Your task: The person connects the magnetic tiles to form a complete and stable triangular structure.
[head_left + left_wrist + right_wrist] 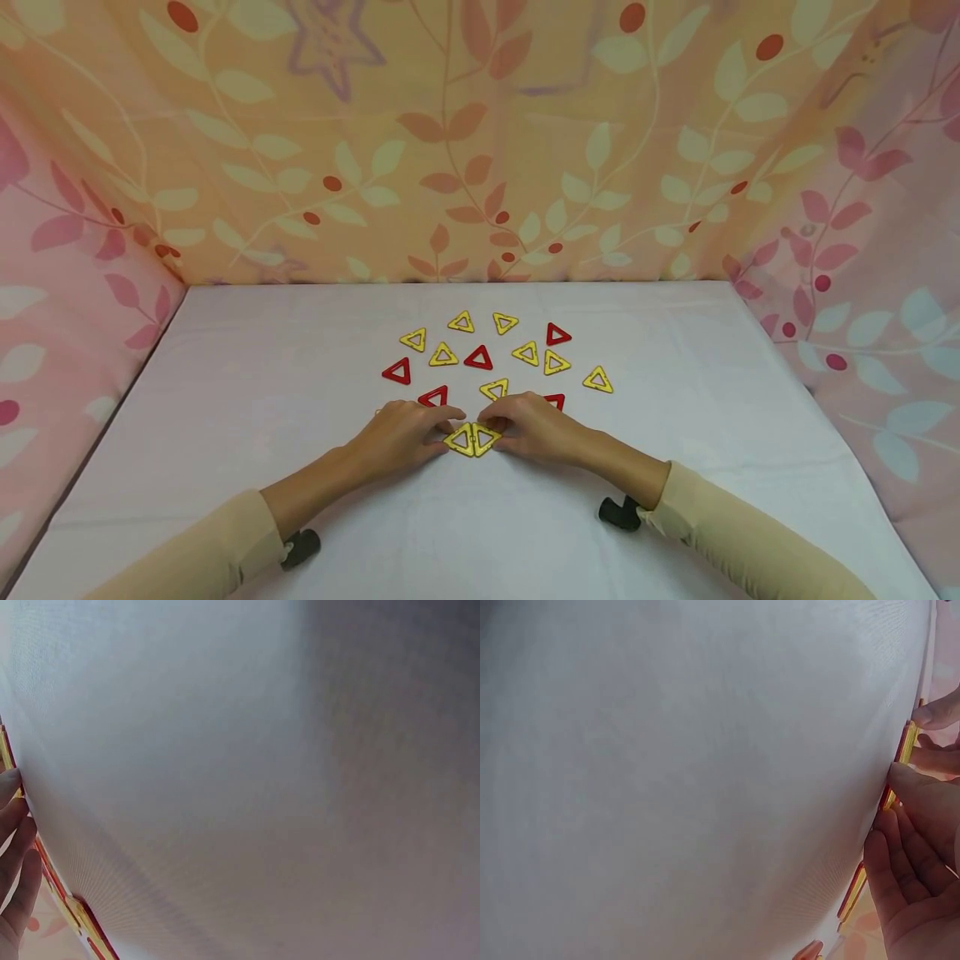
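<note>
Two yellow triangular frame tiles, a left tile (469, 443) and a right tile (477, 442), lie edge to edge on the white cloth between my hands in the head view. My left hand (401, 435) pinches the left tile at its outer corner. From the other side, my right hand (542, 427) pinches the right tile between thumb and fingers. In the right wrist view, the right fingers (922, 799) meet the tile edge on the cloth. Only part of the left hand (16, 859) shows at the edge of the left wrist view.
Beyond the hands lie several loose triangles, yellow ones (443, 363) and red ones (487, 367). One red triangle (557, 400) is partly covered by the right hand. The white-covered table (300, 333) ends at a flowered curtain (480, 125).
</note>
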A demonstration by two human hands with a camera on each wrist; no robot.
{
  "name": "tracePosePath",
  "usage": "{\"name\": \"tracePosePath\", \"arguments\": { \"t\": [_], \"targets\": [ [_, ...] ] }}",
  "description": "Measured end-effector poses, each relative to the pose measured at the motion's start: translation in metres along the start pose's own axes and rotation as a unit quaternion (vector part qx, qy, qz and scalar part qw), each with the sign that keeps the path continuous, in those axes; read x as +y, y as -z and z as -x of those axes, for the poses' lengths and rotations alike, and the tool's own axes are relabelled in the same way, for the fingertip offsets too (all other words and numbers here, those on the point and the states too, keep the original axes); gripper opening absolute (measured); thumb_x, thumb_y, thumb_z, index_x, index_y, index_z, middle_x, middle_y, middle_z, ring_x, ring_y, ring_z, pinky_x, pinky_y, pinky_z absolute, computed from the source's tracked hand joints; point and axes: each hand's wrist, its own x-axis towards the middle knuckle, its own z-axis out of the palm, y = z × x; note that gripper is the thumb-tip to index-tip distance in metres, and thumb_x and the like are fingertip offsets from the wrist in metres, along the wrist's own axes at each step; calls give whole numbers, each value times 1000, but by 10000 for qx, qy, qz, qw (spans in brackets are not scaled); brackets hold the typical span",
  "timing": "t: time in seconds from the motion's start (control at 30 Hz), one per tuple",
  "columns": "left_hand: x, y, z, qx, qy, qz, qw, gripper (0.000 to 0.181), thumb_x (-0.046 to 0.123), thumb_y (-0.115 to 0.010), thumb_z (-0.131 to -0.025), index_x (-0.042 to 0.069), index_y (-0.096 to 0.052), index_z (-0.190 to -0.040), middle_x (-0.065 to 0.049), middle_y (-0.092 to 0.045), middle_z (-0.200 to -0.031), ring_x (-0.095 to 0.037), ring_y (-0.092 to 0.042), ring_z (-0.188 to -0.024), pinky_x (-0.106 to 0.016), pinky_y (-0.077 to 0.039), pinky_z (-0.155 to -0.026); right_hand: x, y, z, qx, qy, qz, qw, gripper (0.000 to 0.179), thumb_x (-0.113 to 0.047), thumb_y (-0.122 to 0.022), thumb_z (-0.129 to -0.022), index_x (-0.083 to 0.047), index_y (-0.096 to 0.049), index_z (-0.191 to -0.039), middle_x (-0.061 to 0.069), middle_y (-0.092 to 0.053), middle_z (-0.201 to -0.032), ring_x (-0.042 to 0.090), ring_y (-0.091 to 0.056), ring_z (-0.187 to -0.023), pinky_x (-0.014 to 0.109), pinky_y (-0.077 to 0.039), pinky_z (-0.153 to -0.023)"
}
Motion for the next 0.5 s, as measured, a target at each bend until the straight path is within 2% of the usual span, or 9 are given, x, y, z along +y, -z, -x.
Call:
{"name": "tracePosePath", "arguments": {
  "t": [0.5],
  "targets": [
    [1,-1,-2,5,-26,-101,9999,47,16,-83,-81,18,-67,-125,8,-75,-95,-9,-71,-90,-30,-54,-76,3,0,-1,4,85,-69,9999,32,-7,-79,-84,-5,-70,-115,0,-71,-104,7,-64,-92,24,-53,-85]
  ]
}}
